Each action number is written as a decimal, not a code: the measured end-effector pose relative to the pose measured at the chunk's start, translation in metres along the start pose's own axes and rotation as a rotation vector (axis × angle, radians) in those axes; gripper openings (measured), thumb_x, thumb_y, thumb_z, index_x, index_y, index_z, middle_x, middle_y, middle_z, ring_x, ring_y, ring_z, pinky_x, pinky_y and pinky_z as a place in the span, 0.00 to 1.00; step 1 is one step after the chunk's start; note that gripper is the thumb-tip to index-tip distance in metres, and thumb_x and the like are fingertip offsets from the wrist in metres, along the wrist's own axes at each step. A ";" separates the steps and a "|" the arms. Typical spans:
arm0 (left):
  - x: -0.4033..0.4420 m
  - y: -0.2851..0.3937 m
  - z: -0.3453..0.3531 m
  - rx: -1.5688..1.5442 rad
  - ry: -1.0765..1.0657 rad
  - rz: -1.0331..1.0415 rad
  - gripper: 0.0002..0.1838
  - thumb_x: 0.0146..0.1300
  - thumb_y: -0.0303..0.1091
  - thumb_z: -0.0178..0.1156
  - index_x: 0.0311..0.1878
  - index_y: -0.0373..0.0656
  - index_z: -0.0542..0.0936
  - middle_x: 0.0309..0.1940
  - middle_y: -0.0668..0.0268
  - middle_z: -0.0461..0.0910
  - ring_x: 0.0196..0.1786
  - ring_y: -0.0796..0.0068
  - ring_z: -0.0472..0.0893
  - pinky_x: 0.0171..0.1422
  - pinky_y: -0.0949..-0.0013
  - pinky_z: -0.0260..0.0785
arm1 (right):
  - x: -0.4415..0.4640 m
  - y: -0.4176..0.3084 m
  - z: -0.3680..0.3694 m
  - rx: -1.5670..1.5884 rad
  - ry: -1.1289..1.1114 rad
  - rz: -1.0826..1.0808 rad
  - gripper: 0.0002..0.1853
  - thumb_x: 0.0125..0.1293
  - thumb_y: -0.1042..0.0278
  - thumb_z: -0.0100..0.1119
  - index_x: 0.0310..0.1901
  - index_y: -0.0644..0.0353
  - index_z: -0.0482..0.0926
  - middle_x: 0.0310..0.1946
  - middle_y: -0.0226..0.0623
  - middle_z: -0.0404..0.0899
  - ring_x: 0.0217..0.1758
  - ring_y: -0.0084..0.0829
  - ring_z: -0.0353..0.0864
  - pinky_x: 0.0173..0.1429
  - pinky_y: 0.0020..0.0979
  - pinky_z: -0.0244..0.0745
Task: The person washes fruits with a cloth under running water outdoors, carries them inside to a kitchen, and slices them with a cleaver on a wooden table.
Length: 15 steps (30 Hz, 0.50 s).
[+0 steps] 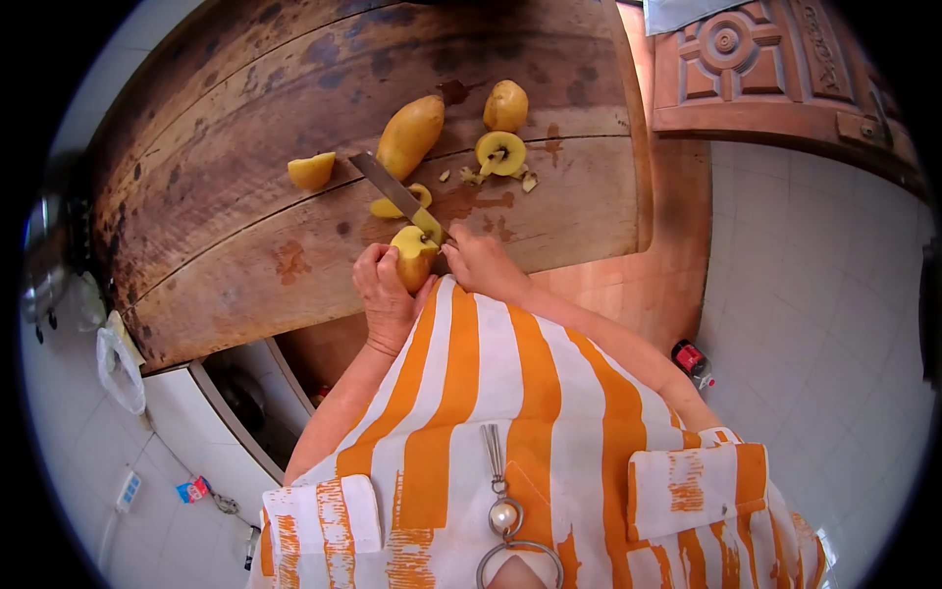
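Note:
My left hand [384,299] is closed around a cut yellow-skinned fruit or vegetable [416,269], held near the table's front edge with its pale cut face up. My right hand [484,262] grips a knife [387,185], whose broad blade points away to the upper left. The blade's near end is against or just over the cut face; I cannot tell which. Beyond the blade lie a yellow slice [386,208] and a large, elongated yellow piece [410,137]. A halved piece [500,154] shows its pale inside, with small scraps [530,182] beside it.
Another yellow piece [505,106] lies at the back, and a cut chunk [312,171] sits farther left. The worn wooden table [226,128] has wet patches. A carved wooden door [756,69] stands at the right. On the tiled floor lies a dark bottle [691,361] with a red label.

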<state>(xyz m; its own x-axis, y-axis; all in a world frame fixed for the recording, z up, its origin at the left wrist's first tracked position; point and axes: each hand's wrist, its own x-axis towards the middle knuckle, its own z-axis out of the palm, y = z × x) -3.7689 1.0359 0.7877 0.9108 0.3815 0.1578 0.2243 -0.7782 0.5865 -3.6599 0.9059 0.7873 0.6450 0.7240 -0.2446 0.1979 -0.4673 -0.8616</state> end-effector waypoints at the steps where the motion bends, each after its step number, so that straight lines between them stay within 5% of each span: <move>1: 0.000 0.000 0.000 0.002 0.000 0.000 0.36 0.37 0.34 0.71 0.51 0.42 0.64 0.47 0.53 0.64 0.50 0.51 0.64 0.54 0.54 0.57 | 0.000 -0.001 -0.002 0.002 -0.001 -0.001 0.07 0.62 0.71 0.48 0.32 0.65 0.65 0.21 0.53 0.74 0.28 0.53 0.75 0.29 0.45 0.69; 9: -0.012 -0.002 0.005 -0.040 -0.053 -0.186 0.37 0.41 0.38 0.71 0.53 0.43 0.62 0.50 0.51 0.62 0.50 0.49 0.64 0.52 0.53 0.57 | -0.003 -0.007 -0.001 -0.306 0.017 -0.418 0.05 0.53 0.76 0.51 0.29 0.60 0.66 0.21 0.40 0.74 0.25 0.41 0.77 0.27 0.37 0.73; 15: -0.012 -0.009 0.010 -0.044 0.012 -0.053 0.37 0.40 0.42 0.72 0.52 0.46 0.62 0.51 0.52 0.63 0.51 0.50 0.64 0.53 0.54 0.56 | 0.002 0.006 0.008 -0.212 0.008 -0.374 0.05 0.52 0.77 0.51 0.29 0.60 0.66 0.22 0.41 0.75 0.25 0.41 0.77 0.27 0.37 0.73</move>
<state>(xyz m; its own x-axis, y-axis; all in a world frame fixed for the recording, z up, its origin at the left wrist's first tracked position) -3.7787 1.0337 0.7723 0.8936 0.4280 0.1350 0.2567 -0.7343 0.6284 -3.6636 0.9083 0.7779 0.5054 0.8599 0.0717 0.5659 -0.2676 -0.7799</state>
